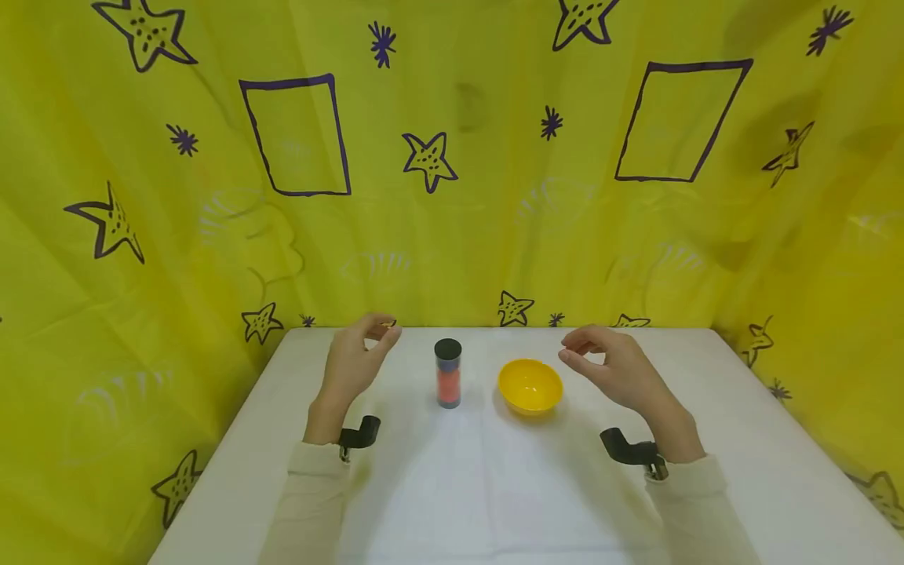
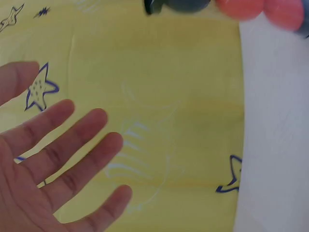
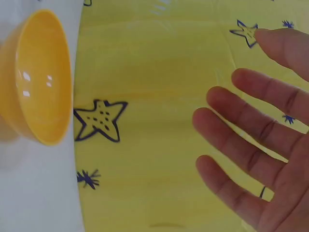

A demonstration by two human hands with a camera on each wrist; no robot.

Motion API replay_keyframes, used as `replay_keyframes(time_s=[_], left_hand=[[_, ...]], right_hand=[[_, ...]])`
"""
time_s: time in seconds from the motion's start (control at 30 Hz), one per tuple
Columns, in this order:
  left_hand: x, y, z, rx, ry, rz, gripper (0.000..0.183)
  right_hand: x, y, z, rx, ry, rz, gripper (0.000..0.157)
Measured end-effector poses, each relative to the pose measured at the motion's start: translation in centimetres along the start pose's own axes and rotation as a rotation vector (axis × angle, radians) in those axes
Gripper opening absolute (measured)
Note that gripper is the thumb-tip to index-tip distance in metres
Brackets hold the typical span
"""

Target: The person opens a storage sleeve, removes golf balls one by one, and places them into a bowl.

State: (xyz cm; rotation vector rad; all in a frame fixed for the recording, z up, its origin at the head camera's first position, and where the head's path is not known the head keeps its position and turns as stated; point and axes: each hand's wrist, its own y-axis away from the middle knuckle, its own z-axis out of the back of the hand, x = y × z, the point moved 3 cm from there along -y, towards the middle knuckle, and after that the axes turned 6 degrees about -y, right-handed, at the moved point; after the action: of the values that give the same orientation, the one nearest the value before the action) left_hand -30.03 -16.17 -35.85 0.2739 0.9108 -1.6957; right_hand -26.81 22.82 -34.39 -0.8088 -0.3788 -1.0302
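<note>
A clear upright tube [image 1: 448, 384] with a black lid stands near the middle of the white table, with red and dark balls inside. To its right sits a yellow bowl [image 1: 531, 388], its inside bare in the right wrist view. My left hand [image 1: 351, 359] hovers left of the tube, apart from it, fingers loosely bent and holding nothing. Past the bowl's right side, my right hand [image 1: 621, 369] is likewise raised, relaxed and free of any object. Spread fingers [image 2: 82, 140] show in the left wrist view; part of the tube appears at its top edge.
The white table [image 1: 487, 494] ends at a yellow curtain [image 1: 480, 227] printed with dark stars and frames, which also runs along both sides. Each wrist wears a black camera mount [image 1: 362, 433] that juts inward over the table.
</note>
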Motion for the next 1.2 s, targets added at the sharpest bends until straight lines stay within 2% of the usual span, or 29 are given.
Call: replay_keyframes(time_s=[0.13, 0.3, 0.4, 0.6, 0.83, 1.07, 1.2], left_hand=[[-0.2, 0.3, -1.6, -0.031, -0.028, -0.028, 0.026], [-0.6, 0.7, -3.3, 0.026, -0.076, -0.034, 0.022], [-0.8, 0.9, -4.3, 0.083, -0.117, -0.031, 0.029], [-0.9, 1.0, -6.8, 0.203, -0.200, -0.012, 0.055], [-0.4, 1.3, -9.7, 0.270, -0.157, 0.087, 0.058], [0.1, 1.8, -11.4, 0.246, -0.087, 0.175, 0.050], [0.0, 2.1, -12.0, 0.244, -0.068, 0.174, 0.051]], right_hand=[[0.1, 0.0, -1.6, -0.011, 0.002, 0.056, 0.006], [-0.2, 0.1, -3.2, 0.048, -0.015, 0.080, 0.007], [-0.3, 0.1, -4.0, 0.080, -0.024, 0.101, 0.009], [0.1, 0.2, -4.9, 0.117, -0.026, 0.113, 0.009], [1.0, 0.7, -6.5, 0.227, -0.004, 0.079, 0.012], [1.6, 0.8, -8.4, 0.311, -0.023, 0.096, 0.015], [1.8, 0.9, -9.1, 0.358, -0.040, 0.081, 0.016]])
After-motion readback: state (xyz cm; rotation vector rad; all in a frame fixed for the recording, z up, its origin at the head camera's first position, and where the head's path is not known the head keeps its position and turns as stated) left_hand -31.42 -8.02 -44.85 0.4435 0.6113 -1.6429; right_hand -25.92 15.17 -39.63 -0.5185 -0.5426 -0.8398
